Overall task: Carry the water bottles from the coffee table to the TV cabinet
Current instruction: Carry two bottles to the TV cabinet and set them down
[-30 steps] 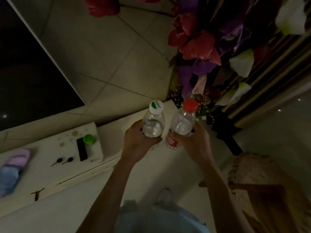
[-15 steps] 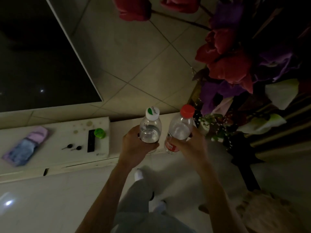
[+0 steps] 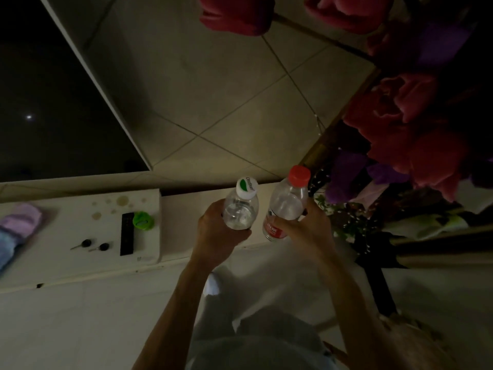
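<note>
My left hand (image 3: pixel 217 236) grips a clear water bottle with a white and green cap (image 3: pixel 241 209). A second clear bottle with a red cap and red label (image 3: pixel 288 202) is held in my right hand (image 3: pixel 306 231). Both bottles stand upright, side by side, above the front edge of the low white TV cabinet (image 3: pixel 184 217). The lower parts of both bottles are hidden by my fingers.
On the cabinet's left part lie a black remote (image 3: pixel 126 233), a green round object (image 3: pixel 143 221), two small dark keys (image 3: pixel 94 245) and a purple-blue cloth (image 3: pixel 16 228). A dark TV screen (image 3: pixel 53 102) stands behind. Red and purple flowers (image 3: pixel 405 134) crowd the right side.
I have stepped closer to the cabinet. Both hands still hold their bottles, which now sit over the cabinet's front edge. The flowers have shifted to the right in view.
</note>
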Available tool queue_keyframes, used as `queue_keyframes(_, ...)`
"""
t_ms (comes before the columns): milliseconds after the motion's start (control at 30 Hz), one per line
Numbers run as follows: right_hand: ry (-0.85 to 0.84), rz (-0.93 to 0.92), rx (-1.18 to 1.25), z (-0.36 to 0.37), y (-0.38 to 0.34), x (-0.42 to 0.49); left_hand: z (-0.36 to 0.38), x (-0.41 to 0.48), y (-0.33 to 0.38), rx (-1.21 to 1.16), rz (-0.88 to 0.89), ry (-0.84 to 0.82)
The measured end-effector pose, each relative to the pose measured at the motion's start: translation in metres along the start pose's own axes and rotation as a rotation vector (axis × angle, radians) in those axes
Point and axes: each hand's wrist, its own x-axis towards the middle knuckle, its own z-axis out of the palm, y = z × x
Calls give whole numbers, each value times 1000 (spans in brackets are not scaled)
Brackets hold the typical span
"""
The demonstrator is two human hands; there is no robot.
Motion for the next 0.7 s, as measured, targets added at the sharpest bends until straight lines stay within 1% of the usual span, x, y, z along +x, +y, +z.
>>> queue_keyframes(133, -45, 6, -23, 16, 3, 19, 1, 12, -17, 16, -18, 11)
queue_keyframes(367, -86, -6, -110, 55, 30, 54, 16, 39, -59, 17, -180, 53)
queue_keyframes(700, -184, -41, -167, 121, 124, 138, 62, 103, -141, 49, -292, 113)
